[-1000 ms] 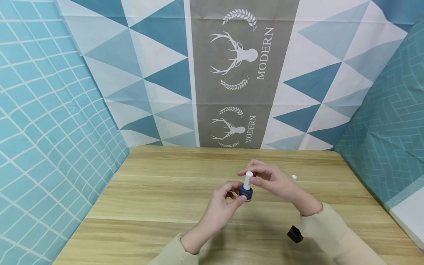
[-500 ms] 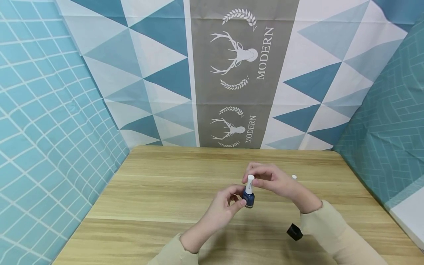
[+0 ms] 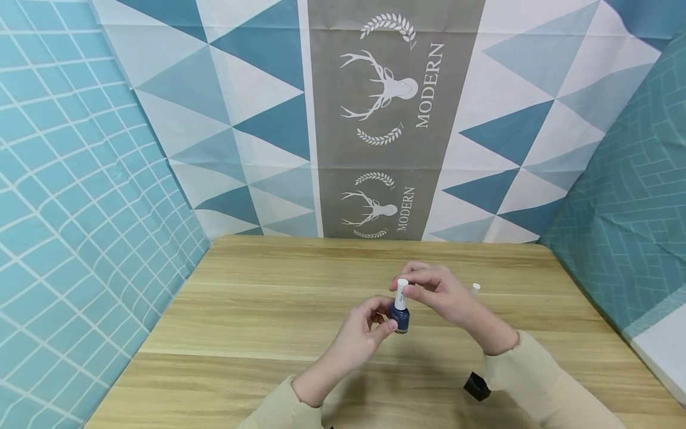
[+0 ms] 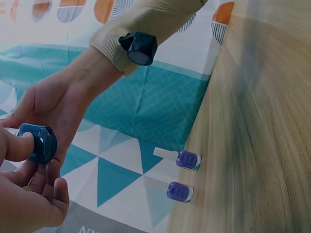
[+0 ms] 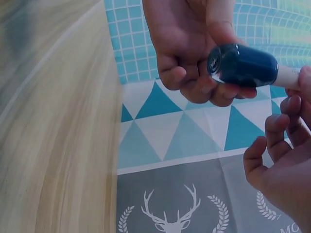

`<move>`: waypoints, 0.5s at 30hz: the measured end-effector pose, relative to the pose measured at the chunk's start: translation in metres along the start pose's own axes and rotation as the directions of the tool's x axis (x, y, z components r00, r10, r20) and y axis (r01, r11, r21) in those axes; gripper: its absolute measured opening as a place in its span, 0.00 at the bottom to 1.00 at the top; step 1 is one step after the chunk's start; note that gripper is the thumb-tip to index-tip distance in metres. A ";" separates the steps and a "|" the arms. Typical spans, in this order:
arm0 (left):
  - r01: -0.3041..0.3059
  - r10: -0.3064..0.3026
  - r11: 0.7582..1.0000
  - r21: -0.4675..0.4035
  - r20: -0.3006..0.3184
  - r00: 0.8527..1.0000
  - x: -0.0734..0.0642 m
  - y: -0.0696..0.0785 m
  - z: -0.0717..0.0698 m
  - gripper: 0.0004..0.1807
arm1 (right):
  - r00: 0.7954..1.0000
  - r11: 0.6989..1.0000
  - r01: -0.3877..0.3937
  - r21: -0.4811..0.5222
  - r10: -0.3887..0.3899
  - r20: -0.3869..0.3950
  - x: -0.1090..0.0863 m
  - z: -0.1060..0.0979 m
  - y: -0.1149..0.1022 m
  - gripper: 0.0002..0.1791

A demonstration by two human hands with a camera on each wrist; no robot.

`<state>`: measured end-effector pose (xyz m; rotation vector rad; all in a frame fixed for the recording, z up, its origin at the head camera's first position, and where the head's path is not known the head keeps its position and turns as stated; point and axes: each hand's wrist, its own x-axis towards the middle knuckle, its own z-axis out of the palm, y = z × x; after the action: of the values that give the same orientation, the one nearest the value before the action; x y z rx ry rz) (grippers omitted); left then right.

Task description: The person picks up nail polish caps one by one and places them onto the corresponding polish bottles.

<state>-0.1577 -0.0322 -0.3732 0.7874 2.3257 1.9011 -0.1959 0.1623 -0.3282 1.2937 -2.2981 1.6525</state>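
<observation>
Over the middle of the table I see a small nail polish bottle (image 3: 399, 320) of dark blue, tilted slightly, with a tall white cap (image 3: 401, 296). My left hand (image 3: 355, 336) pinches the glass body between thumb and fingers. Up at the cap, my right hand (image 3: 440, 298) grips it with thumb and forefinger. In the right wrist view the bottle (image 5: 248, 65) lies along the left fingers, its base towards the camera. The left wrist view shows the bottle's base (image 4: 44, 144), while the cap is hidden there.
Two purple nail polish bottles, one nearer (image 4: 188, 159) and one beside it (image 4: 179, 191), stand on the wooden table (image 3: 257, 333). In the head view my right arm hides most of them; one white cap (image 3: 476, 288) shows. A black wrist camera (image 3: 476, 386) sits at the right sleeve.
My right fingers, looser around the cap a second ago, have closed in on it. The bottle dipped a little, then rose slightly again. Its cap now shows printed lettering.
</observation>
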 end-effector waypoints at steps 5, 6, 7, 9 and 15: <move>-0.002 0.003 1.000 0.014 -0.037 0.999 0.000 0.000 0.000 0.12 | 0.997 0.997 -0.009 -0.075 0.004 -0.075 -0.001 0.005 -0.002 0.09; -0.001 0.002 1.000 0.018 -0.048 0.999 0.000 0.000 0.000 0.12 | 0.996 0.996 -0.010 -0.086 0.003 -0.090 -0.001 0.006 -0.003 0.09; -0.003 0.004 1.000 0.025 -0.058 0.998 0.001 0.000 0.000 0.12 | 0.994 0.995 -0.015 -0.096 0.005 -0.105 -0.001 0.007 -0.003 0.09; -0.005 0.008 0.999 0.039 -0.080 0.997 0.001 0.000 0.000 0.12 | 0.991 0.993 -0.025 -0.120 0.009 -0.133 -0.002 0.009 -0.004 0.09; -0.019 0.032 0.996 0.086 -0.155 0.987 0.002 -0.003 0.000 0.12 | 0.972 0.977 -0.066 -0.202 0.017 -0.236 -0.003 0.014 -0.002 0.08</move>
<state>-0.1605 -0.0317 -0.3749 0.7018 2.5137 1.9538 -0.1869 0.1528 -0.3336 0.9597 -2.2954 1.4380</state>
